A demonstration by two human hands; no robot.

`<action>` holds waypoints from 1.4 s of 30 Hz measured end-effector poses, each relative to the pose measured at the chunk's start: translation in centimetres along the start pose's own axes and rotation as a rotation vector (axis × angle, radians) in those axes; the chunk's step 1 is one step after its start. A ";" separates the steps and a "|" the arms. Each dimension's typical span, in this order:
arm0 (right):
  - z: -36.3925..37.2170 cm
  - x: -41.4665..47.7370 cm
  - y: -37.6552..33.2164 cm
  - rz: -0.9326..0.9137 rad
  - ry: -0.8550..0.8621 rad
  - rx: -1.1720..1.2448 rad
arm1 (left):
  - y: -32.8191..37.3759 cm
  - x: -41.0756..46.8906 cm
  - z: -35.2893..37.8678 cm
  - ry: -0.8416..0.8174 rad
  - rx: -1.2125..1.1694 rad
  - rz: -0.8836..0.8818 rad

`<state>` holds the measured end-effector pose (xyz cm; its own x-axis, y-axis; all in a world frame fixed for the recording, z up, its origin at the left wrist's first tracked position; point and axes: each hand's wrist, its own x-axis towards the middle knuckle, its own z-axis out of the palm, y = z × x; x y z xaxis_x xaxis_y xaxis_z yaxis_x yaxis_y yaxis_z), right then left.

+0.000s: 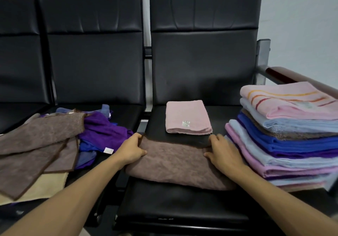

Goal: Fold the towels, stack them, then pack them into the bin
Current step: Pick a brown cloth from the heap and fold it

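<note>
A brown towel [175, 160] lies partly folded on the black seat [182, 204] in front of me. My left hand [130, 149] grips its far left corner. My right hand [222, 152] grips its far right corner. Behind it on the same seat rests a folded pink towel [187, 117] with a small label. A tall stack of folded towels [285, 140] in pink, light blue, brown, blue and purple stands at the right. Loose unfolded towels [54, 140] in brown, purple, blue and cream lie on the seat to the left. No bin is in view.
Black padded chair backs [201, 53] rise behind the seats. A metal and wood armrest [281, 75] stands at the far right behind the stack. A gap [144, 118] separates the two seats.
</note>
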<state>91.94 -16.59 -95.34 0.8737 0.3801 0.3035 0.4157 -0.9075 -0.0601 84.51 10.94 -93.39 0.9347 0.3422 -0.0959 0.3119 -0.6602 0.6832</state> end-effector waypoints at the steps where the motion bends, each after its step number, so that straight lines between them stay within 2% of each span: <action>1: -0.3 -0.1 -0.3 -0.062 0.055 -0.094 | 0.0 0.0 0.0 0.011 0.053 0.007; 3: -1.3 -0.9 -1.6 -0.227 0.143 -0.118 | -0.1 -0.2 -0.2 0.032 0.184 0.002; 4: -1.6 -1.3 -2.3 -0.295 0.086 -0.044 | -0.2 -0.3 -0.3 0.029 0.261 -0.016; 6: -1.6 -2.8 -3.6 -0.291 -0.198 0.134 | -0.3 -0.6 -0.6 -0.028 0.355 -0.086; 8: -0.8 -4.2 -4.4 -0.242 -0.465 0.181 | -0.4 -0.9 -0.9 -0.109 0.346 -0.149; 10: -0.1 -4.7 -4.5 -0.223 -0.554 0.171 | -0.5 -1.3 -1.2 -0.151 0.315 -0.164; 13: -0.5 -4.1 -4.4 -0.200 -0.552 0.225 | -0.4 -1.9 -2.0 -0.125 0.196 -0.099; 17: -0.6 -4.0 -5.3 -0.136 -0.515 0.301 | 1.1 -3.1 -3.2 -0.070 -0.149 0.078; 21: -0.9 -3.9 -6.9 -0.105 -0.486 0.321 | 4.4 -4.3 -3.6 -0.044 -0.510 0.115; 24: -1.3 -3.9 -8.3 -0.207 -0.490 0.348 | 7.1 -4.7 -3.0 -0.072 -0.601 0.159; 27: -2.8 -3.9 -7.9 -0.335 -0.543 0.443 | 9.1 -4.8 -1.9 -0.129 -0.523 0.187; 29: -3.7 -3.8 -6.4 -0.229 -0.453 0.438 | 9.9 -4.9 -0.9 -0.139 -0.430 0.184; 31: -4.0 -3.6 -4.0 -0.075 -0.328 0.276 | 10.5 -4.8 0.6 -0.136 -0.384 0.172; 33: -3.7 -3.5 -1.9 0.063 -0.399 0.187 | 10.7 -4.6 2.3 -0.119 -0.314 0.166; 35: -2.9 -3.4 -0.6 0.167 -0.524 0.279 | 10.9 -4.5 3.9 -0.100 -0.196 0.169; 36: -2.4 -3.3 -0.2 0.196 -0.531 0.335 | 10.9 -4.6 4.7 -0.098 -0.138 0.174; 42: -1.2 -3.0 0.4 0.211 -0.512 0.452 | 10.4 -5.2 8.7 -0.184 0.102 0.204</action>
<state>89.20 -18.31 -95.12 0.9098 0.3415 -0.2359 0.1922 -0.8504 -0.4898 84.41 -3.55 -92.08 0.9922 0.0743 -0.1002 0.1209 -0.7699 0.6266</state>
